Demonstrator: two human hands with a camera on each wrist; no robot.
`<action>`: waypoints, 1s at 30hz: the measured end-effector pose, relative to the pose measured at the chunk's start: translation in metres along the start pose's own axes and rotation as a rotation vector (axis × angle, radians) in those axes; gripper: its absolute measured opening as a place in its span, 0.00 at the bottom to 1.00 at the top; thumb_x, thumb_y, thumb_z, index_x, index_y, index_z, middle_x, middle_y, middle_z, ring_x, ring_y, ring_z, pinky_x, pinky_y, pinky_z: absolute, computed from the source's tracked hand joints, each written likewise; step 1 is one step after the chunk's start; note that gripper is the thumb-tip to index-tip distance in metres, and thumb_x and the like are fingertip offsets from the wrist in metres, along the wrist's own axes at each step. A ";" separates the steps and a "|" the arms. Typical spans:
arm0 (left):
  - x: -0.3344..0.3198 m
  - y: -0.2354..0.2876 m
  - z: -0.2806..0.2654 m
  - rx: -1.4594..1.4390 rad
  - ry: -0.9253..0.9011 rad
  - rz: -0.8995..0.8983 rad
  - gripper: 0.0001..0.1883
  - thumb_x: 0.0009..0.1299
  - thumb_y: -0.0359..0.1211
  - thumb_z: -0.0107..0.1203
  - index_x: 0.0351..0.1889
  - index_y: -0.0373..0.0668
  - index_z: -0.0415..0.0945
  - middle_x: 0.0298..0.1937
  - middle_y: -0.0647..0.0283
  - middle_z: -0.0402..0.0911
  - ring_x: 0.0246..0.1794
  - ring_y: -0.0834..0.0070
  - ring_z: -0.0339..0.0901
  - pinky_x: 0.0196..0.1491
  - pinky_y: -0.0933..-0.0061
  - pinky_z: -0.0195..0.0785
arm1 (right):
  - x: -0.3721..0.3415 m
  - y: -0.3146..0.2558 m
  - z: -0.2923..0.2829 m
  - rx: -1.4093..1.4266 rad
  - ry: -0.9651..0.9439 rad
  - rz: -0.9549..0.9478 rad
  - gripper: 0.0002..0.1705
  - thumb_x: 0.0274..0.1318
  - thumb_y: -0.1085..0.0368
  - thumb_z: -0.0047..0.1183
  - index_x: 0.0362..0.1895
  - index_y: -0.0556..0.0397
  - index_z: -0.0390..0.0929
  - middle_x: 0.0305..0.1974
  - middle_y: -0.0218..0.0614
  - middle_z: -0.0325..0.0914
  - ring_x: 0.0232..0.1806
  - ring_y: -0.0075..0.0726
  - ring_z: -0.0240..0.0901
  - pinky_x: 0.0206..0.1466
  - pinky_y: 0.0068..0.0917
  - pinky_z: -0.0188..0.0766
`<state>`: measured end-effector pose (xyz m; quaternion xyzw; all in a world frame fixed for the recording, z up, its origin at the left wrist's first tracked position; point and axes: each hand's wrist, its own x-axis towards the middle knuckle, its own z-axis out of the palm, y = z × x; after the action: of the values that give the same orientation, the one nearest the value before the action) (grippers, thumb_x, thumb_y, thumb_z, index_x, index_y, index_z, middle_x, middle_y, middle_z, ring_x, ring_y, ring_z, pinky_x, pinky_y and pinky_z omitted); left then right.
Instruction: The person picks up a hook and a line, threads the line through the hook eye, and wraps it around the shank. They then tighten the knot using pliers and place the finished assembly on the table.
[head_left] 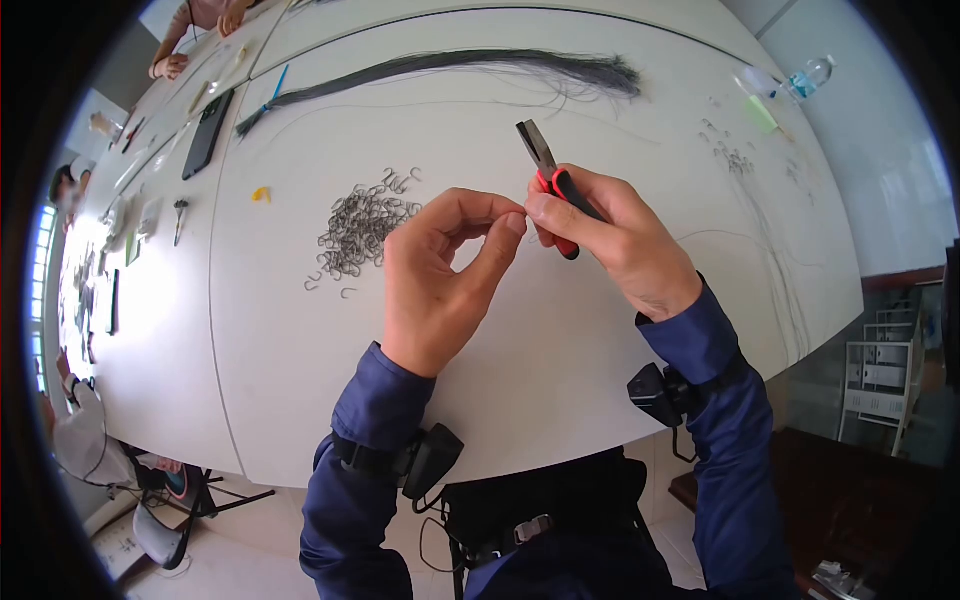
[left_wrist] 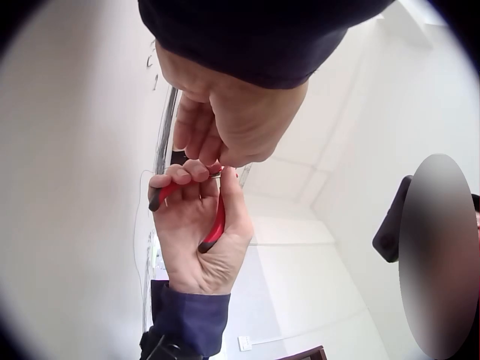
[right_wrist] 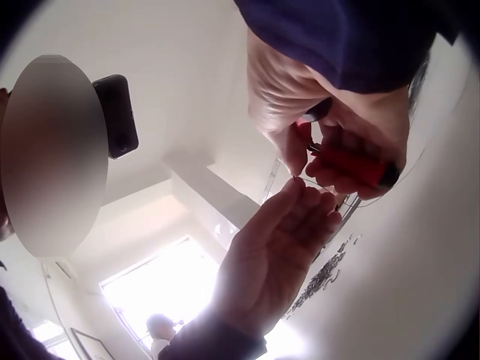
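In the head view the right hand (head_left: 625, 225) grips red-and-black pliers (head_left: 563, 200), their metal jaws pointing up and away. The left hand (head_left: 445, 270) has its thumb and index fingertips together, meeting the right hand's thumb and index tips; whatever is pinched there is too small to tell. A thin line (head_left: 735, 234) runs on the table to the right. The right wrist view shows the red handle (right_wrist: 349, 165) across the right palm and the left fingertips just below. Beside the left hand lies a pile of small metal hooks (head_left: 362, 228).
A long bundle of dark strands (head_left: 450, 62) lies across the back of the table (head_left: 300, 400). More hooks with lines (head_left: 738, 162) and a bottle (head_left: 810, 77) are at the right. A black phone (head_left: 208, 134) and yellow piece (head_left: 261, 194) lie left. Another person's hands (head_left: 172, 66) show back left.
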<state>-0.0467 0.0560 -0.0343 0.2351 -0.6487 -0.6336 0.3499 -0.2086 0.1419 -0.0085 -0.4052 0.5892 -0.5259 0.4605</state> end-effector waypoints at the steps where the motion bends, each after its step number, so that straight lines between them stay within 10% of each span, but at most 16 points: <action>1: 0.000 -0.001 0.000 0.000 0.001 0.002 0.07 0.72 0.27 0.61 0.42 0.31 0.81 0.40 0.61 0.86 0.43 0.78 0.82 0.54 0.74 0.73 | 0.000 0.001 0.000 -0.003 0.000 0.002 0.15 0.66 0.55 0.58 0.35 0.54 0.78 0.28 0.23 0.70 0.33 0.19 0.63 0.38 0.20 0.61; 30: 0.001 -0.001 -0.004 -0.080 -0.023 -0.113 0.08 0.73 0.28 0.61 0.44 0.31 0.80 0.40 0.62 0.85 0.40 0.81 0.82 0.46 0.79 0.74 | -0.002 0.008 0.002 0.034 -0.022 -0.018 0.11 0.65 0.58 0.55 0.35 0.53 0.77 0.25 0.25 0.71 0.28 0.17 0.62 0.33 0.21 0.59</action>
<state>-0.0445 0.0527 -0.0354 0.2501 -0.6126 -0.6804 0.3152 -0.2061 0.1445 -0.0165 -0.4084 0.5713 -0.5357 0.4689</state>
